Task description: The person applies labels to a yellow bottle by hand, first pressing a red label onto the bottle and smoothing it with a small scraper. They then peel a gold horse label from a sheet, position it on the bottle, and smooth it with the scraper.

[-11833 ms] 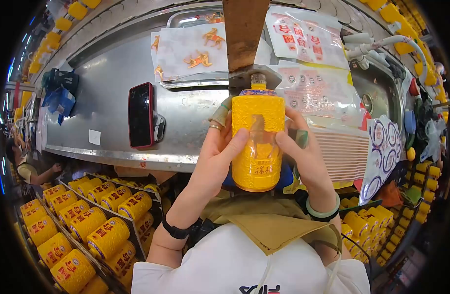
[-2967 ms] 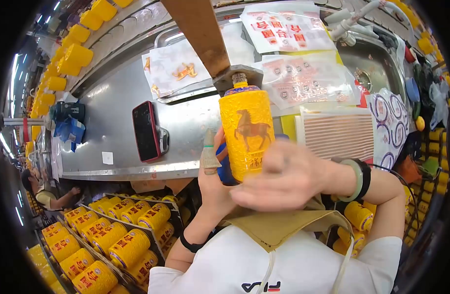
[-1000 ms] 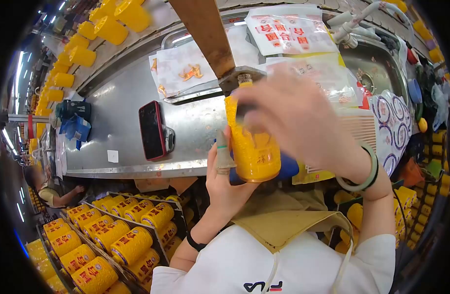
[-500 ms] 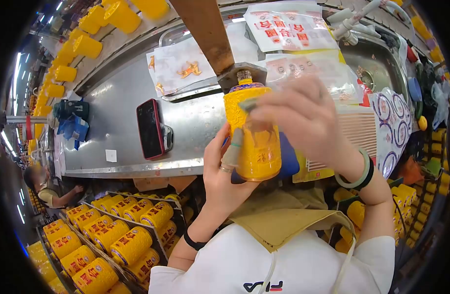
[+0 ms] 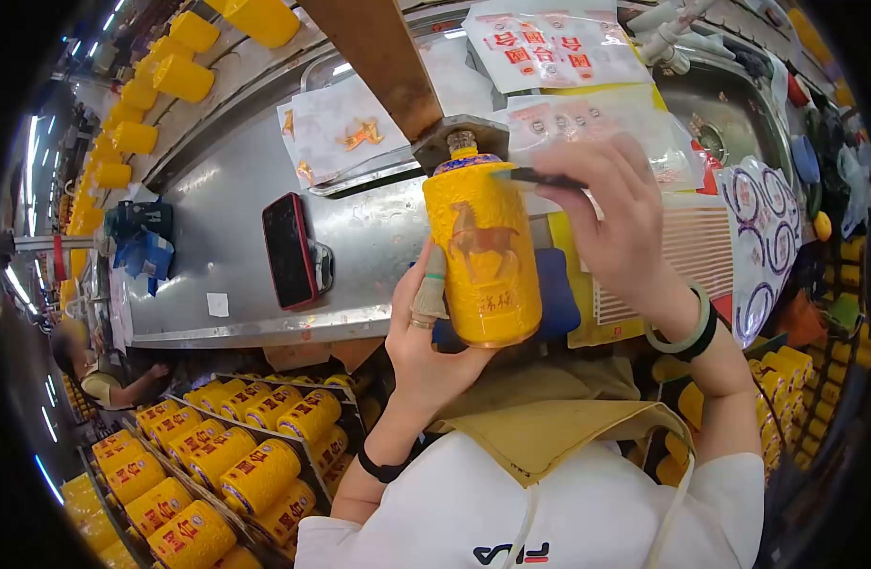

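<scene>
A yellow bottle (image 5: 497,294) with a textured surface, a brown horse picture and a blue-patterned shoulder hangs with its neck at a metal holder (image 5: 459,136). My left hand (image 5: 426,346) is wrapped round its lower left side, a cloth-like finger cover (image 5: 432,286) on one finger. My right hand (image 5: 611,204) pinches a thin dark strip (image 5: 545,178), blurred by motion, whose tip meets the bottle's upper right side. The exact kind of strip I cannot tell.
A wooden beam (image 5: 383,62) rises above the bottle. Decal sheets (image 5: 559,52) and a sheet with gold figures (image 5: 345,137) lie on the metal bench (image 5: 217,199), with a phone (image 5: 288,251). A sink (image 5: 739,104) is at right; yellow bottles (image 5: 222,460) stand in crates below.
My right hand has moved back from the front of the bottle to its upper right side, uncovering the horse picture. The dark strip now shows. My left hand keeps its hold.
</scene>
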Tool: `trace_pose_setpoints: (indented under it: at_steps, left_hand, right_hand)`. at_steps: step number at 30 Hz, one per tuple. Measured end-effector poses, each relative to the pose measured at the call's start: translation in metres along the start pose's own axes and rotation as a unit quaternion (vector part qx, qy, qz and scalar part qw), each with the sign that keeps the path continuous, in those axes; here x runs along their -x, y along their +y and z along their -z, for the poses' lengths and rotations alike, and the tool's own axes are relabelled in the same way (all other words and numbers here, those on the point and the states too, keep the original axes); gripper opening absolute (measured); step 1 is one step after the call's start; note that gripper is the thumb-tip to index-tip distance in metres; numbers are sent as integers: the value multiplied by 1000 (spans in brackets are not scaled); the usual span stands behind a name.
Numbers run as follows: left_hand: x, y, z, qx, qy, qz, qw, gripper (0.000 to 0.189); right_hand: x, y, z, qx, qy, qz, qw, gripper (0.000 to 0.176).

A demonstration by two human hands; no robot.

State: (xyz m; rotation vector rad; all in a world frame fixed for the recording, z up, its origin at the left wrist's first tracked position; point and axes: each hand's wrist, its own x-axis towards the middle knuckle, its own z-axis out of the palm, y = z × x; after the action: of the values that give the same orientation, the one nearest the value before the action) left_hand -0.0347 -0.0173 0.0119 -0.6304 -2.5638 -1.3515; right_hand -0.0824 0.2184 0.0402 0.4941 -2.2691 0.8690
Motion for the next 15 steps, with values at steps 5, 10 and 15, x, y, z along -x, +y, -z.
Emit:
trace_pose_setpoints:
  at_steps: [5, 10, 15]
  left_hand:
    - [7, -16, -2, 96, -38, 87, 991, 100]
    - [9, -19, -4, 135, -52, 100, 984, 101]
    - [-6, 12, -1, 178, -26, 68, 981, 110]
  right_hand:
    - [31, -36, 10, -113, -106, 251, 956, 20]
    - [14, -14, 2, -33, -62, 8, 997, 31]
    - [-2, -4, 15, -40, 42, -144, 988, 30]
